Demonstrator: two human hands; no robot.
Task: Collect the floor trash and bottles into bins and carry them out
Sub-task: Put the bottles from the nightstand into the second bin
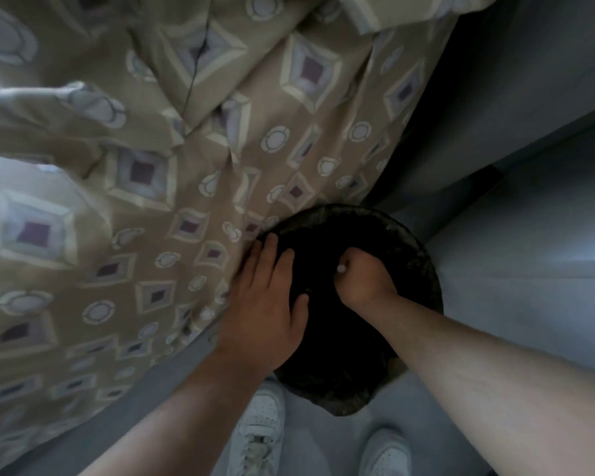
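Note:
A round bin lined with a dark bag (423, 269) stands on the floor beside the bed, and its inside is black. My left hand (272, 304) lies flat over the bin's left rim with the fingers spread. My right hand (364, 280) is curled into a fist inside the bin's mouth, closed on a small white piece of trash (341, 268) that pokes out between the fingers. What lies deeper in the bin is hidden in the dark.
A bed with a beige patterned cover (186, 187) fills the left and hangs against the bin. Grey floor (516, 304) stretches to the right, with a wall edge (529, 139) at upper right. My white sneakers (258, 438) stand just below the bin.

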